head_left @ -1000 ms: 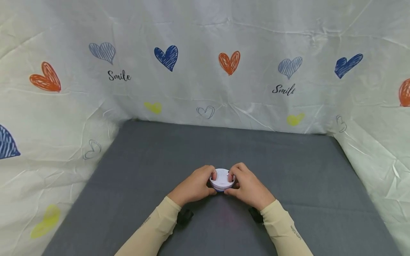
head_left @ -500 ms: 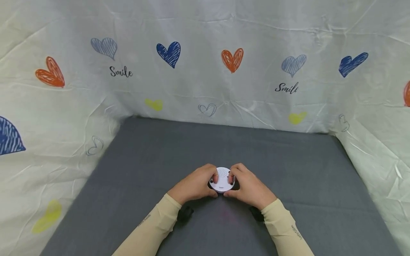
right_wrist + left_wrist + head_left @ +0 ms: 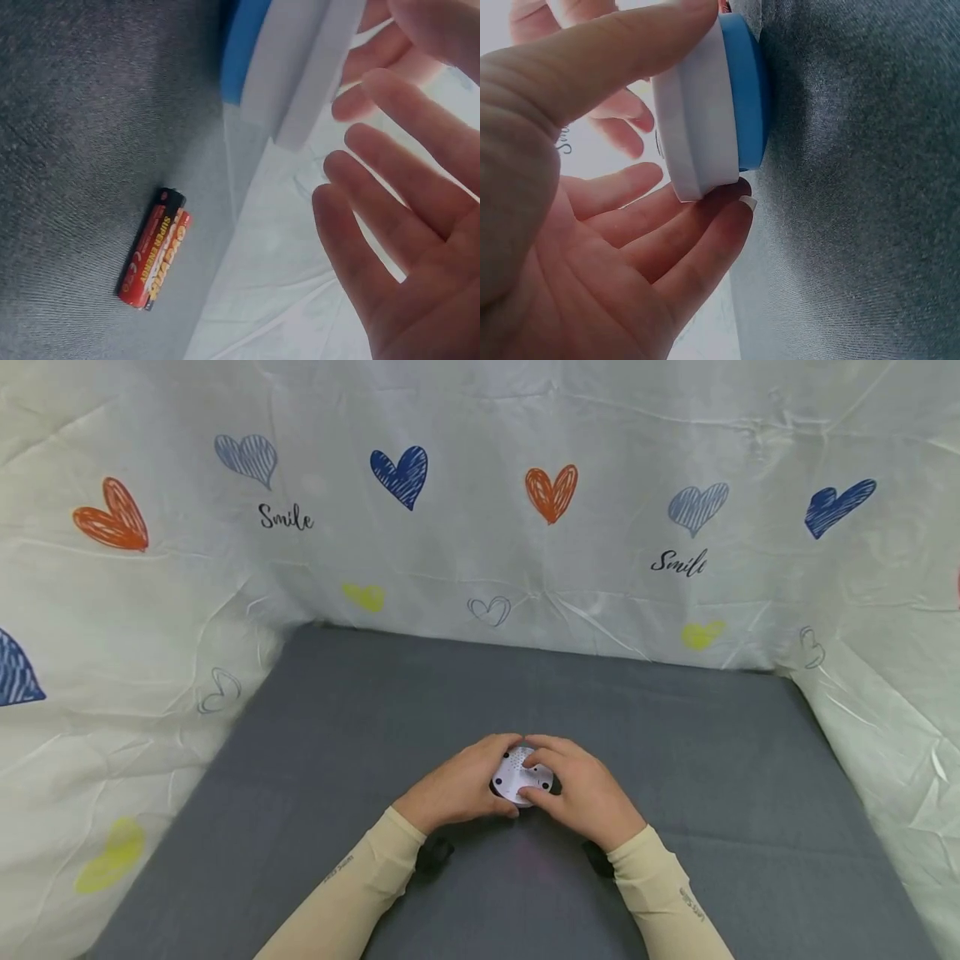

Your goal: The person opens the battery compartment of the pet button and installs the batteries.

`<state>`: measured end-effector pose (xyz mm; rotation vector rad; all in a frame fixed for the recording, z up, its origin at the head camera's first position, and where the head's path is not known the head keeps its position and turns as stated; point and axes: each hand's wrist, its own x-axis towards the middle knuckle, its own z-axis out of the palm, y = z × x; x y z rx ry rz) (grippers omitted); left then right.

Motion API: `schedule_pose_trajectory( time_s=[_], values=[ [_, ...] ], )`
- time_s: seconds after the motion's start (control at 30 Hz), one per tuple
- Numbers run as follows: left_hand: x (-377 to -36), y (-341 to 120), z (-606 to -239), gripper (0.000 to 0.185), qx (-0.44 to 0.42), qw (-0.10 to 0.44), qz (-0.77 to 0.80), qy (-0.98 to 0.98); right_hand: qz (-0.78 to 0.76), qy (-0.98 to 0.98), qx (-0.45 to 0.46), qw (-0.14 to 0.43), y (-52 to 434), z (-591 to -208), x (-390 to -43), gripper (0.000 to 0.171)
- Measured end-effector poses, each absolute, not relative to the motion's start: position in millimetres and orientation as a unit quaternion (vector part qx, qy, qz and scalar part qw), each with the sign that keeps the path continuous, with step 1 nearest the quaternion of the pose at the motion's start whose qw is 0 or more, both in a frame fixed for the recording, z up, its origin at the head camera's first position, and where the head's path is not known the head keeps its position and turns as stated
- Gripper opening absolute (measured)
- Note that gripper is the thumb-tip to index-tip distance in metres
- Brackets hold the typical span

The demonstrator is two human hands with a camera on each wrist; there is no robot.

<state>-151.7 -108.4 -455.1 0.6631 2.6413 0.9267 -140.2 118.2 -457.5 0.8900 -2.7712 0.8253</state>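
Note:
A round white device with a blue lower part [image 3: 513,778] lies between both hands near the middle of the grey cloth. Small holes and dark round spots mark its upward face. My left hand [image 3: 459,782] grips the rim, its thumb on the near side and its fingers on the far side. In the left wrist view, the device's white side [image 3: 697,120] sits between that thumb and the fingers. My right hand [image 3: 588,791] hovers at the right, thumb and a finger over the upward face. The right wrist view shows its fingers [image 3: 390,165] loosely extended, apart from the rim.
Two red, black and gold batteries [image 3: 155,251] lie side by side on the cloth in the right wrist view. The grey cloth [image 3: 420,693] covers the table. White sheeting with printed hearts [image 3: 600,427] encloses the back and sides.
The device has been turned in the hands, and its spots have shifted round. My left fingers have moved from its top to the far rim. My right fingers have loosened and spread over the face.

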Motion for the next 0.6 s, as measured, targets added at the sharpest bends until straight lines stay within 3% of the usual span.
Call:
schedule_pose_trajectory(
  time_s=[0.27,0.6],
  values=[
    [-150.4,-107.1,-455.3,0.106,0.243,0.121,0.298,0.915,0.253,-0.913,0.318,0.047,118.7,-460.8,-140.1,0.039],
    [-145.6,-105.8,-454.3,0.109,0.249,0.104,0.273,0.923,0.240,-0.904,0.350,0.059,117.2,-462.3,-141.4,0.031]
  ],
)
